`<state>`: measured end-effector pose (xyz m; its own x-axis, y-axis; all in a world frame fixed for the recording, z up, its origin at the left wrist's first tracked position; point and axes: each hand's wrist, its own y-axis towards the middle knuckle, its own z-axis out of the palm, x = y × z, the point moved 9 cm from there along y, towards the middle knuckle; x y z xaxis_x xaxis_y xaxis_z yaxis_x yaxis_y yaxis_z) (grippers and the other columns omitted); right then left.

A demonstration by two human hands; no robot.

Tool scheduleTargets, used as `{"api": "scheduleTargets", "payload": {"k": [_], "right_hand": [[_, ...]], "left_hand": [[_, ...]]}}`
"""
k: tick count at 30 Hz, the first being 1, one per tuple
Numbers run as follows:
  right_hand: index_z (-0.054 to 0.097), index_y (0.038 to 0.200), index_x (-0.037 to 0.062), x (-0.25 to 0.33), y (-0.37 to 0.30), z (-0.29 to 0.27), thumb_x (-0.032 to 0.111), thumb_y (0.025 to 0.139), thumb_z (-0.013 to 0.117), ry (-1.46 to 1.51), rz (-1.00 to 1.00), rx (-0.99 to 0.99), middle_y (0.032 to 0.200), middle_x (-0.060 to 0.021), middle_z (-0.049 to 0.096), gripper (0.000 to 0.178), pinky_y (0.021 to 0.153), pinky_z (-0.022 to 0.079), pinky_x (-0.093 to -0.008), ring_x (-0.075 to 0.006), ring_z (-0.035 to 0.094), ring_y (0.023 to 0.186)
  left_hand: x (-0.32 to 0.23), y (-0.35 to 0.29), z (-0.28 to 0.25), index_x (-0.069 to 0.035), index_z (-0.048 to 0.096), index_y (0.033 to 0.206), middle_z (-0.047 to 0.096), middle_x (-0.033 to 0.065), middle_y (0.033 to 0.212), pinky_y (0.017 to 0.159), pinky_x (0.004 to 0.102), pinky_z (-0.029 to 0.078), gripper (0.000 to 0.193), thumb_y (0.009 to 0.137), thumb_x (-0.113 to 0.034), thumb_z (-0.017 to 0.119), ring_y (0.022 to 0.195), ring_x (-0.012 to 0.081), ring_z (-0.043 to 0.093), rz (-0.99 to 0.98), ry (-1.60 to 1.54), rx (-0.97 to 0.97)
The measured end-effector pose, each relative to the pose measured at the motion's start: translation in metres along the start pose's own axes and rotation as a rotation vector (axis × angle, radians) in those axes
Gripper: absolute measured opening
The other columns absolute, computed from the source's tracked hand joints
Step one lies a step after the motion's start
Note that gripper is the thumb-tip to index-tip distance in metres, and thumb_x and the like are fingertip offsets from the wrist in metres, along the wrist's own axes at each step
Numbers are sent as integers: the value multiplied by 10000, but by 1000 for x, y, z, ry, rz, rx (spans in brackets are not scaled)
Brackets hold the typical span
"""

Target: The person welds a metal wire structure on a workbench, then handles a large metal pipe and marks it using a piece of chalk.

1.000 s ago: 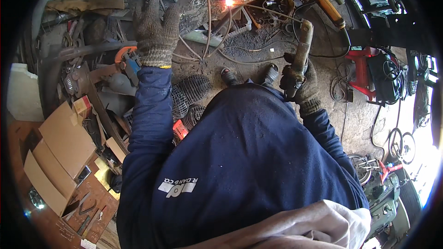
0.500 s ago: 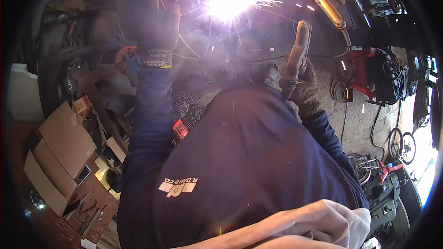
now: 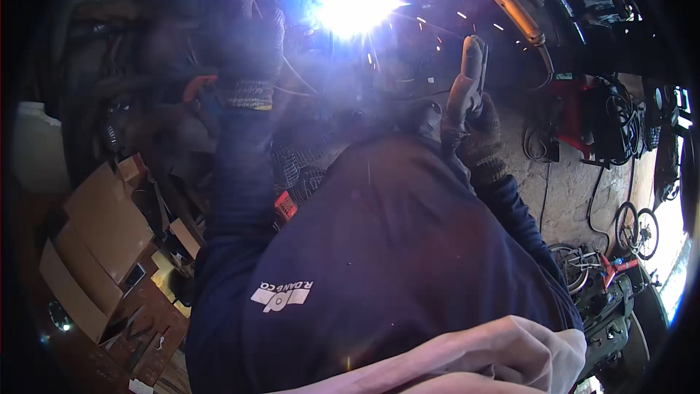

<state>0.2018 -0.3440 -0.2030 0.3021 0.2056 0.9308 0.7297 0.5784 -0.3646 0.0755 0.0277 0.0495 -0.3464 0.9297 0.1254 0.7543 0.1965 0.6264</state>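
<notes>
My right hand [image 3: 483, 135], in a worn knit work glove, is closed around a welding electrode holder [image 3: 472, 66]. A thin rod runs from the holder's tip toward a glaring white-blue welding arc [image 3: 359, 4] at the top middle. The glare hides the metal at the arc. My left hand [image 3: 255, 44], in a dark glove with a knit cuff, is raised to the left of the arc. Shadow and smoke hide its fingers, so its grip does not show. An orange-and-blue tool [image 3: 200, 91] lies beside my left wrist.
A yellow angle grinder [image 3: 503, 4] with a cable lies at upper right. Farther right are a red machine [image 3: 572, 109] with black cables and a bicycle [image 3: 569, 263]. On the left, a cardboard box [image 3: 109, 219] stands by a brown tabletop [image 3: 157, 346] with hand tools. Sparks fly near the arc.
The arc's glow has turned from pinkish white to blue-white, and the surroundings look darker. Sparks have shifted. Both my hands stay nearly where they were.
</notes>
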Motion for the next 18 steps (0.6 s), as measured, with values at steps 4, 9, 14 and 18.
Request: {"api": "scheduleTargets", "payload": {"k": [4,9,14,18], "right_hand": [[509,1322,51,14,4,2,235,943,712,-107,-88,5,1156,-102,598,468,941,510,-367,-211,612,1105],[524,1315,63,9,0,22,244,1042,560,1149,222,250,1150,-135,628,329,826,582,-396,-254,659,1019],[544,1343,90,21,1,24,351,1058,503,1096,272,91,978,-110,644,389,661,541,-365,-220,611,732],[546,1296,66,29,-3,20,180,1088,507,778,111,205,1102,-70,635,240,774,577,-343,-177,650,927]], "left_hand": [[2,0,0,-56,614,1356,663,210,1238,946,459,521,540,903,-330,718,1077,387,642,-17,-28,-28],[6,-3,7,-54,616,1347,668,201,1192,931,479,520,545,894,-339,723,1111,385,621,-178,-331,25],[4,-3,-1,-37,617,1325,660,199,1180,942,493,515,545,889,-343,728,1115,401,610,-124,-300,-55],[3,-4,2,-33,605,1343,637,219,1226,969,499,507,565,903,-373,711,1127,416,601,-41,-244,-23]]}}
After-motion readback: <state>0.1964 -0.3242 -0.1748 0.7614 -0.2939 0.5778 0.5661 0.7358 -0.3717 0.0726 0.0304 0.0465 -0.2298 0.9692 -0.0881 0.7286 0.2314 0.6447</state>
